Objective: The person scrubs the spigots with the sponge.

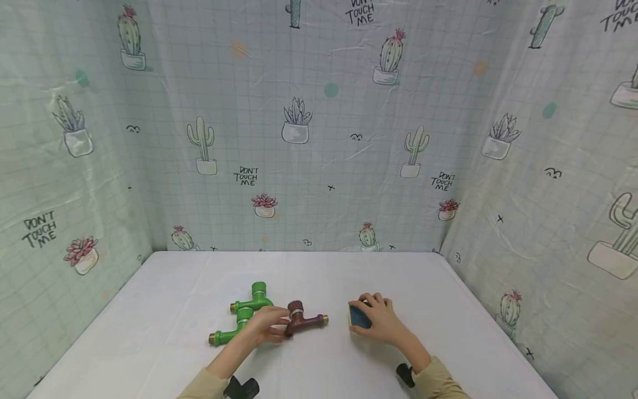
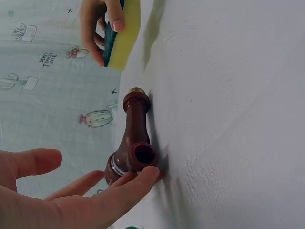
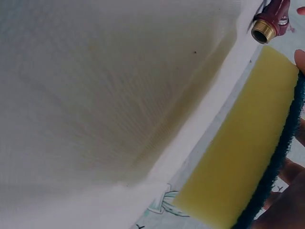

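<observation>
A dark red tap (image 1: 305, 323) with a brass threaded end lies on the white table, left of centre. My left hand (image 1: 267, 326) is at its left side, and in the left wrist view the fingertips (image 2: 151, 172) touch the tap near its round opening. The thumb (image 2: 40, 161) stands well apart from those fingers, which are fairly straight. To the right, my right hand (image 1: 381, 320) grips a yellow sponge (image 3: 243, 143) with a dark green scouring side. The sponge is a little above the table, its shadow lying apart from it.
Two green taps (image 1: 260, 300) with brass ends lie left of the red tap, one partly hidden by the left hand. Cactus-print cloth (image 1: 319, 166) walls the table (image 1: 319, 271) at the back and both sides. Black wrist gear (image 1: 243, 388) shows at the left sleeve.
</observation>
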Available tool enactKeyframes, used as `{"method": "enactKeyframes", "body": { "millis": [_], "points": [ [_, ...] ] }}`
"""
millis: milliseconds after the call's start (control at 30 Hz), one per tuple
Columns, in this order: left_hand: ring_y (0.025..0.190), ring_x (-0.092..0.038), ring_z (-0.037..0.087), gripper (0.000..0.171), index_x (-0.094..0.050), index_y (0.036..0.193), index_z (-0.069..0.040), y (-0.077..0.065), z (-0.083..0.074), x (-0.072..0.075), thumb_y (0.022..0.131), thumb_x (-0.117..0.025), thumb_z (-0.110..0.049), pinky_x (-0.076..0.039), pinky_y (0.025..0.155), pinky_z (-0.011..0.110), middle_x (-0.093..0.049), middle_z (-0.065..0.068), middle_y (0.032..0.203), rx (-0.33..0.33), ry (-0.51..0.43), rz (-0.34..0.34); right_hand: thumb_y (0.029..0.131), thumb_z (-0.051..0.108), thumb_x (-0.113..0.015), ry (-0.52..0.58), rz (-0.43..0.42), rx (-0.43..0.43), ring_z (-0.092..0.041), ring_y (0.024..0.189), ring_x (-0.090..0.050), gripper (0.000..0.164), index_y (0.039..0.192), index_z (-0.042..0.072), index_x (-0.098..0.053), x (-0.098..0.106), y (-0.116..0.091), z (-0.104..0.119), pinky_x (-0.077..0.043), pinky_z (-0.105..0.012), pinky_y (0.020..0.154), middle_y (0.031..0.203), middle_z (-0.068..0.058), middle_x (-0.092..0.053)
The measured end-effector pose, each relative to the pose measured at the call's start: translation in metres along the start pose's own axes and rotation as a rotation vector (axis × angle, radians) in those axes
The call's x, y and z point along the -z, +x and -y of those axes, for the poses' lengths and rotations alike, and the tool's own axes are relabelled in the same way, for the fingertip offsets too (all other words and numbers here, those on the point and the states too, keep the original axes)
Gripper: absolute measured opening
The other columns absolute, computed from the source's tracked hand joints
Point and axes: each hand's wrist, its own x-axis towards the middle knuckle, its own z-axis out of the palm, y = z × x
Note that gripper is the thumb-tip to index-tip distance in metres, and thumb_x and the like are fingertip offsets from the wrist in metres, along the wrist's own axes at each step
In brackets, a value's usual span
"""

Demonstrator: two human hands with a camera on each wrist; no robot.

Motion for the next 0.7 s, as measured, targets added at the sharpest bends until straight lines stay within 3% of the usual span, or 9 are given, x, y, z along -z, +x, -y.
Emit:
{"method": "enactKeyframes", "body": {
  "millis": [367,467,600,700],
  "points": [
    [0.104,-0.052,0.046,0.046,-0.036,0.127,0.012,-0.028,-0.002,0.014,0.093,-0.041,-0.019,-0.047,0.084,0.053,-0.042,0.036,0.125,-0.106,-0.058,0.096,0.079,0.048,-0.061,0.069,0.180,-0.060,-0.025,0.101,-0.042,0.054,0.123,0.020,-0.050,-0.008,0.001,0.000,-0.035,-0.053,0.074,0.114,-0.005,-0.048],
    [0.108,-0.050,0.047,0.046,-0.036,0.129,0.010,-0.032,-0.004,0.014,0.095,-0.039,-0.021,-0.047,0.085,0.052,-0.040,0.035,0.128,-0.124,-0.081,0.095,0.079,0.048,-0.060,0.095,0.210,-0.082,-0.027,0.103,-0.043,0.055,0.125,0.019,-0.049,-0.007,0.002,0.001,-0.035,-0.054,0.075,0.116,-0.006,-0.048],
    [0.112,-0.047,0.046,0.045,-0.035,0.129,0.010,-0.037,-0.008,0.013,0.096,-0.036,-0.021,-0.047,0.087,0.050,-0.038,0.034,0.130,-0.171,-0.111,0.073,0.080,0.048,-0.060,0.133,0.232,-0.101,-0.032,0.112,-0.042,0.057,0.128,0.019,-0.047,-0.004,0.002,0.002,-0.030,-0.065,0.084,0.123,-0.010,-0.047],
    [0.114,-0.047,0.044,0.044,-0.037,0.129,0.008,-0.040,-0.014,0.011,0.096,-0.036,-0.021,-0.048,0.087,0.047,-0.040,0.032,0.130,-0.218,-0.112,0.036,0.080,0.049,-0.058,0.152,0.188,-0.088,-0.037,0.121,-0.038,0.059,0.129,0.018,-0.045,0.000,0.002,0.005,-0.023,-0.071,0.090,0.131,-0.012,-0.044]
  ]
}}
